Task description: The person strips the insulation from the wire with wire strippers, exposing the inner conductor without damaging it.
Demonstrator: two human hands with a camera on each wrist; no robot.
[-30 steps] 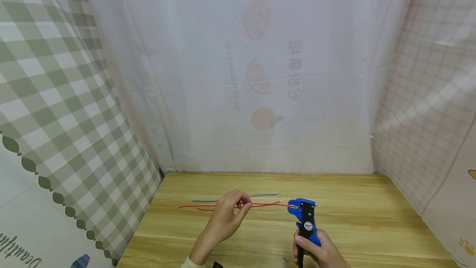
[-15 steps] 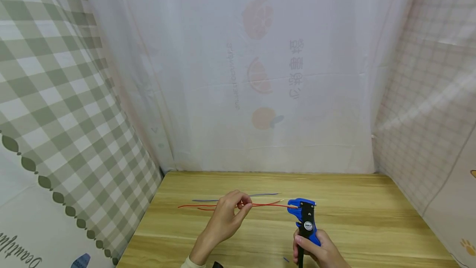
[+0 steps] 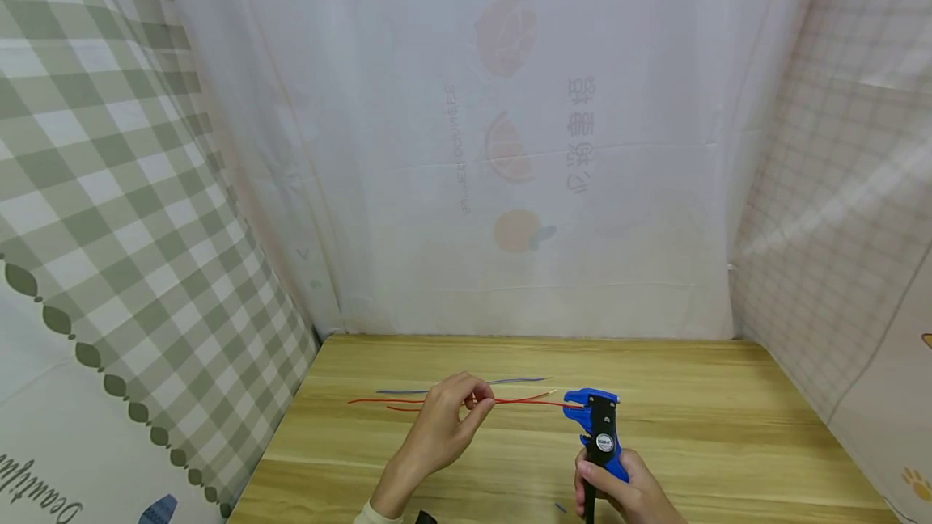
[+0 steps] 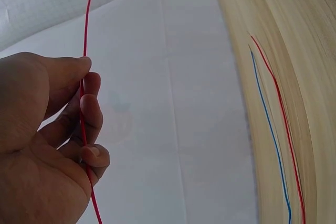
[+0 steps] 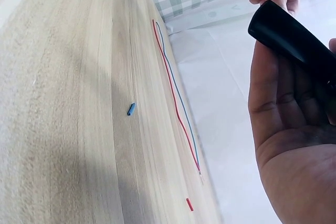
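Observation:
My left hand [image 3: 444, 419] pinches a red wire [image 4: 86, 24] between thumb and fingertips, and its tail trails past the curled fingers. In my right hand [image 3: 635, 493] is a blue and black wire stripper [image 3: 603, 423], gripped by the handles, its head upright and facing left. The far end of the held wire lies inside the stripper's mouth. The right wrist view shows the black handle [image 5: 294, 35] across my right fingers; the tool's head is out of that view.
A second red wire [image 4: 286, 121] and a blue wire [image 4: 270, 124] lie on the wooden table [image 3: 728, 427] behind my left hand. A blue snippet [image 5: 131, 109] and a red snippet [image 5: 189, 204] lie on the tabletop. Curtains [image 3: 408, 265] enclose the back and sides.
The held wire's red covering now shows slightly deeper in the stripper's mouth, where a pale tip showed a second ago. Both hands have stayed almost still.

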